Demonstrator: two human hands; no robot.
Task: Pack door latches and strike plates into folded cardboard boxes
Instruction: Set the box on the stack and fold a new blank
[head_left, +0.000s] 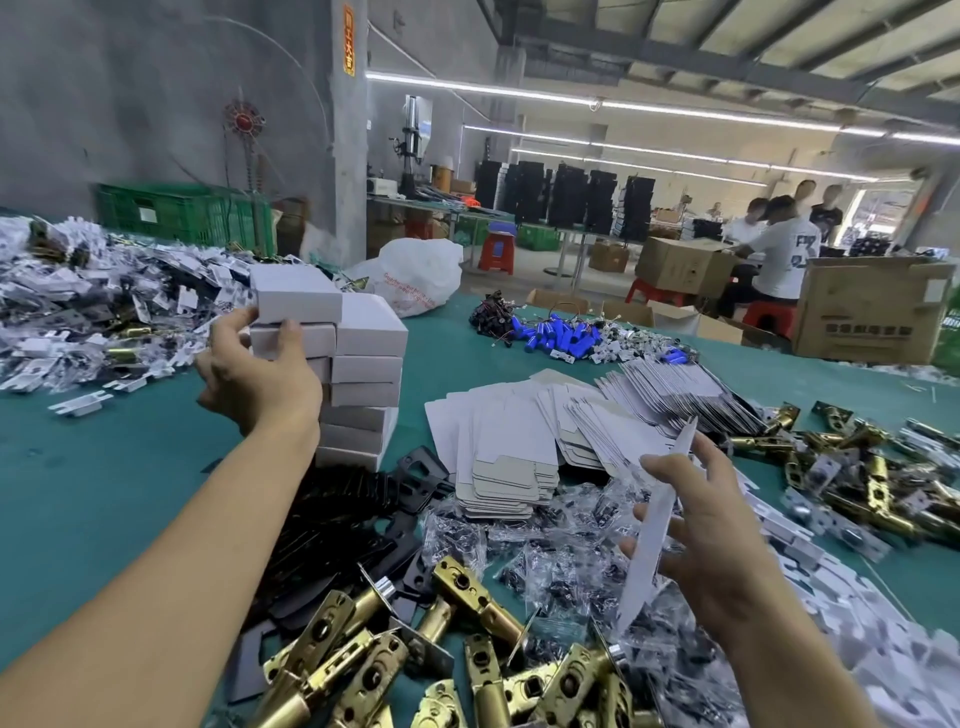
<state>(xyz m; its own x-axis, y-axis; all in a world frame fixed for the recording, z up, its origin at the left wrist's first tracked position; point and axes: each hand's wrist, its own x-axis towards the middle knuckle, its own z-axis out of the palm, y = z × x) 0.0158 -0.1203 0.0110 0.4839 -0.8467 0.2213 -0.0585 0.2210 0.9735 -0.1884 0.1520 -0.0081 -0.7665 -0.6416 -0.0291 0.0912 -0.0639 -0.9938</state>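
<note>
— What's at the far left?
— The left hand (260, 371), thumb and fingers clamped on a white box (296, 301) at the top of the stack (366, 384) on the green table (104, 467).
— And nearer?
— Black plates (332, 519) lie at the stack's foot, with brass latches (363, 654) heaped in front of them.
— In the middle?
— A fanned pile (519, 447) of flat blanks.
— The right side?
— The right hand (711, 551) pinches one blank (655, 525) edge-on, thumb on the near side and fingers behind it, above bagged screws (561, 566).
</note>
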